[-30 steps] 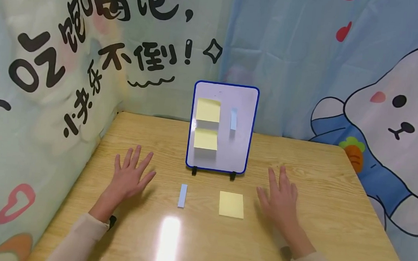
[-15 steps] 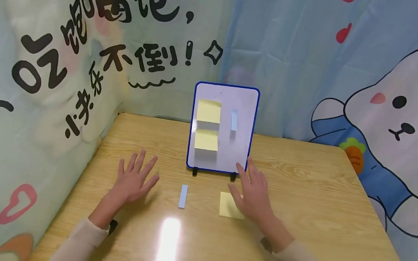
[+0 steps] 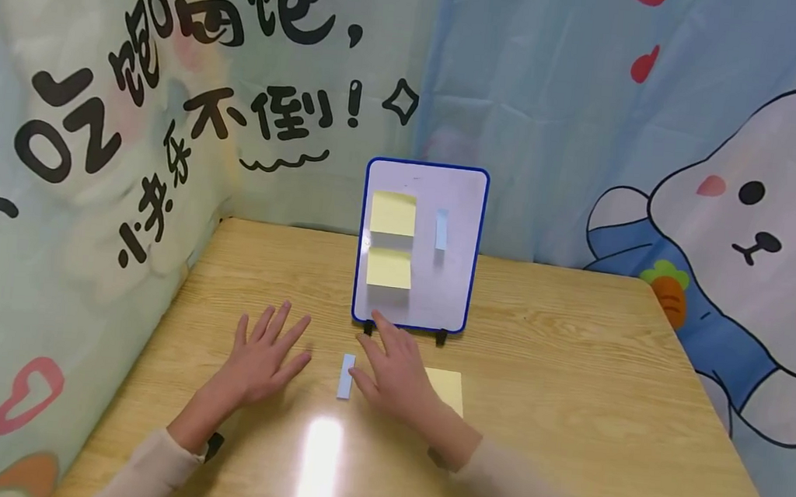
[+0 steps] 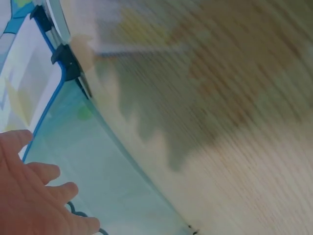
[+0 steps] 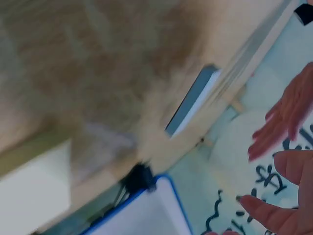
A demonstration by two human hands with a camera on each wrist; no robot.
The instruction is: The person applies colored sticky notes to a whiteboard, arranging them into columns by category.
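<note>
So the right hand [image 3: 398, 369] is being swung across to the left here: a second ago it was lying flat out on the right side of the table [image 3: 567, 418], half a second ago it was covering the edge of the yellow sticky note [image 3: 446, 389], and now it is being lowered right beside the little blue strip [image 3: 346, 375], fingers spread and straight, nothing gripped yet. The strip is lying flat on the table in front of the whiteboard, just left of the right hand's fingers; whether it's actually being touched can't be told from the head view, and the right wrist view [image 5: 193, 100] only shows it blurred with motion. It looks like the blue strip is being gone for rather than the yellow note, which is being left half hidden under the wrist. The left hand [image 3: 263, 359] is being kept flat and open on the table, a bit closer in than before, holding nothing. Behind all this the small whiteboard [image 3: 457, 300] is being propped upright on its black feet, with two yellow notes [image 3: 394, 213] stacked on the left and one blue strip [image 3: 441, 230] stuck on the right. Nothing is really standing in the way, only the whiteboard's feet close behind the fingertips.
</note>
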